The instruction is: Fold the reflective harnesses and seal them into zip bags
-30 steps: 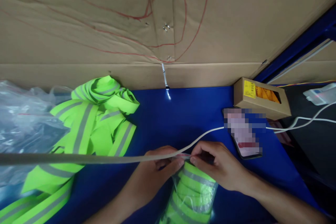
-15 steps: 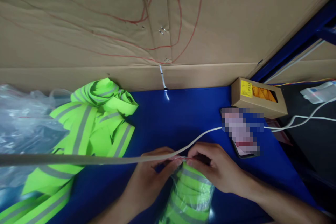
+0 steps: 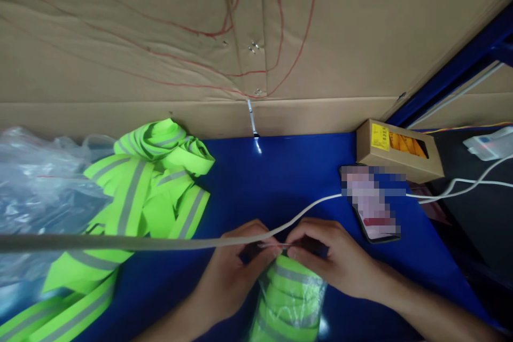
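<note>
Left grip (image 3: 276,248) and right grip (image 3: 289,247), both pinched closed, hold a clear plastic bag (image 3: 286,307) of lime-green grey-striped strips below them.

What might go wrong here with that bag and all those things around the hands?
The left hand and right hand pinch only the top edge of the clear bag, so it might slip or tear. The pale cable crosses in view before the left hand and could snag. The phone lies near the right hand and might get bumped.
</note>
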`<state>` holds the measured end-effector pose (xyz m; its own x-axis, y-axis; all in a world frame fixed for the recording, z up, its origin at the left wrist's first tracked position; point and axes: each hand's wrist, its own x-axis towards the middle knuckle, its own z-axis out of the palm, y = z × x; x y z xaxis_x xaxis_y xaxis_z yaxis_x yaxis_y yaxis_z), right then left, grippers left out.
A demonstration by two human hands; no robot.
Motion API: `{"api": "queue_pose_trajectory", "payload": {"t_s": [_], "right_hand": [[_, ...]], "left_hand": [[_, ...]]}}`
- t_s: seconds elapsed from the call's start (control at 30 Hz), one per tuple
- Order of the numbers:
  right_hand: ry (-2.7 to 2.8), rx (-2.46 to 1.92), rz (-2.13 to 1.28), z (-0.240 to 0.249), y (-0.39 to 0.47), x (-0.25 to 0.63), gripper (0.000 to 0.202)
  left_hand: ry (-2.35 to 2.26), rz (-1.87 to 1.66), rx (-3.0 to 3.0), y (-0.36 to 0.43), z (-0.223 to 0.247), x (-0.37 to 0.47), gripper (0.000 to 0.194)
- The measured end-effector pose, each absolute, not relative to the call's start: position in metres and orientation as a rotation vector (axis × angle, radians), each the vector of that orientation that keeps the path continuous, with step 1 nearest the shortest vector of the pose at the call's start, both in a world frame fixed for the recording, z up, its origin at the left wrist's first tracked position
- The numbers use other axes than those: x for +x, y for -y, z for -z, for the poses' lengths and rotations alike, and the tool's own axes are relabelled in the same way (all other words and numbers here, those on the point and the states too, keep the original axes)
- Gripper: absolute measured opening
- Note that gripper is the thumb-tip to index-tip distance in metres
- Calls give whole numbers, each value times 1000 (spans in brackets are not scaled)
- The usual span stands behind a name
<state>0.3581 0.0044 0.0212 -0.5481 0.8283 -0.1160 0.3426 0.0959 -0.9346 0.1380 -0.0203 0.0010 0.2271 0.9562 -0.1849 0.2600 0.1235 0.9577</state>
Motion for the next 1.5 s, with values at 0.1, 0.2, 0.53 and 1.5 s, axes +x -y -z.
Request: {"api": "queue_pose_trajectory", "payload": {"t_s": [0.1, 0.2, 0.53, 1.5], "right_hand": [[1893, -1213, -1475, -22, -7, 362, 12], [1833, -1245, -1473, -19, -7, 366, 16], [1782, -1243, -1634, -9, -22, 376, 23], [965, -1002, -1609, 9, -30, 371, 55]], "left_hand": [[-1256, -726, 1308, 13, -1, 135, 29], [-1169, -636, 1164, 6, -3, 132, 37], [-1172, -728, 1181, 1, -5, 124, 39], [-1270, -1049, 1085, -3, -22, 118, 81]]}}
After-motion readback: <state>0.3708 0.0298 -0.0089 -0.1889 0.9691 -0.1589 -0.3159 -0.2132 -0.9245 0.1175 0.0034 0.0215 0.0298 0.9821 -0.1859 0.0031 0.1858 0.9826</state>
